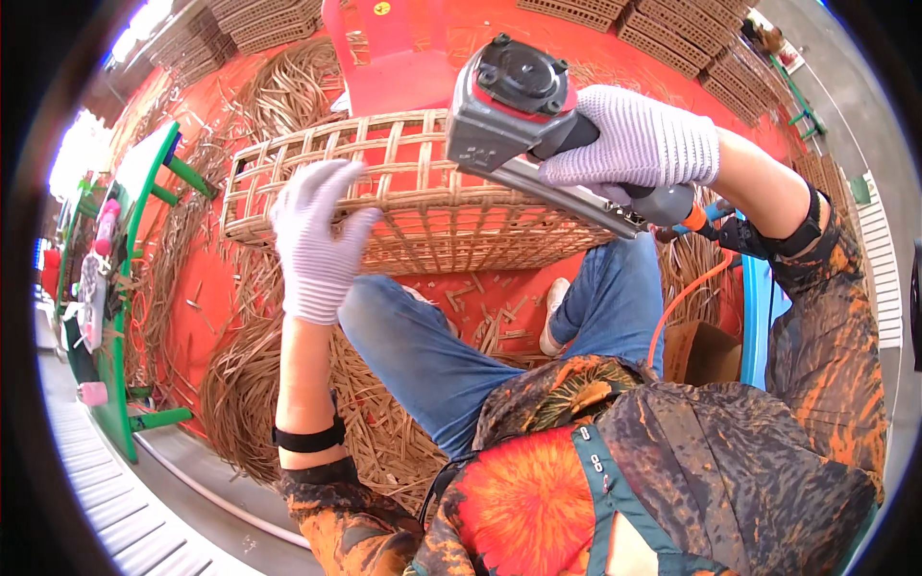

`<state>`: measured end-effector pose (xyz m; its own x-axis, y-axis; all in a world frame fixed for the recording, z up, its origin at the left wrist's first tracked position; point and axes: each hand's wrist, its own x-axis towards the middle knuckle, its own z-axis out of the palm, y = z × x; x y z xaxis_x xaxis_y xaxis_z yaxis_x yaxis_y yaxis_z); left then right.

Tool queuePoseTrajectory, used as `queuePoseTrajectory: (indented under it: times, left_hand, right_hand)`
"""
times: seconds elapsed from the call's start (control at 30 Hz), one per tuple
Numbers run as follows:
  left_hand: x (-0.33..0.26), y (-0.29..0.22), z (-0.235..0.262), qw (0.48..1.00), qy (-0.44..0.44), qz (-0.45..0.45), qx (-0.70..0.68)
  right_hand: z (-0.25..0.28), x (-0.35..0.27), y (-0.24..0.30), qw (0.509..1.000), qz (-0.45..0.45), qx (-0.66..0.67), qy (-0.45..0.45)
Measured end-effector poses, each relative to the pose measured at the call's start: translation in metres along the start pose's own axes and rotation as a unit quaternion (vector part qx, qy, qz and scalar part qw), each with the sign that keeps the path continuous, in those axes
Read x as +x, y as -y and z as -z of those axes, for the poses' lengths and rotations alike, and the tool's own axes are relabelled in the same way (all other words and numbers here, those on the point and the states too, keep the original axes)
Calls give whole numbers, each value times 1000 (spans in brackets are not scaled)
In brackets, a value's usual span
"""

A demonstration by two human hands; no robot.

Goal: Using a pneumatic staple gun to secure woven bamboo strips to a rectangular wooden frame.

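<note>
Green metal shows at the far left, where a stand carries a pink bottle and other small items. Right of it, the red floor is strewn with flat brown strips, heaped into a large pile below the left forearm. At the upper left, brown woven baskets sit stacked.

The left hand, in a pale striped glove, is raised over the left end of a woven basket. Its grip is wide and holds nothing, thumb well apart from the curved fingers; whether it touches the weave, I cannot tell. The basket, an open lattice of brown strips, lies ahead of the person's knees, stretching between the two hands. A red plastic chair stands behind it.

The person's jeans spread beneath, with one white shoe visible on the strip-littered floor between them. Over the basket's right part is a grey and black nail gun; contact between the two is unclear. The right hand, gloved alike, has its grip closed around the tool's handle.

Further right, an orange hose curves down near a cardboard box, while more stacked baskets stand beyond.
</note>
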<state>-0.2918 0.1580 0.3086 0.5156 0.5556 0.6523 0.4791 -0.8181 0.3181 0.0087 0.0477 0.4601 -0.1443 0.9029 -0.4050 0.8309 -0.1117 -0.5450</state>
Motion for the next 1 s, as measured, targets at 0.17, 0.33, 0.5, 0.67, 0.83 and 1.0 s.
queuePoseTrajectory:
  times: [0.17, 0.33, 0.5, 0.67, 0.83, 1.0]
  left_hand:
    - [-1, -20, -46, 998, 51, -32, 19]
    - [-3, -12, -59, 999, 6, -23, 27]
    - [0, -24, -59, 1000, -3, -17, 17]
    - [1, -28, -65, 999, -25, 27, -11]
    - [-3, -23, -69, 997, -52, 39, -38]
    - [-1, -25, -75, 994, -87, 31, -51]
  right_hand:
    - [-12, -13, 6, 999, 15, -23, -21]
    - [-18, -9, 8, 999, 40, -22, -11]
    - [-13, -2, 8, 995, 29, -92, -24]
    - [-15, 9, -8, 992, 69, -87, -58]
    - [-13, 13, -9, 991, 71, -96, -52]
    - [-13, 3, -6, 993, 82, -38, -72]
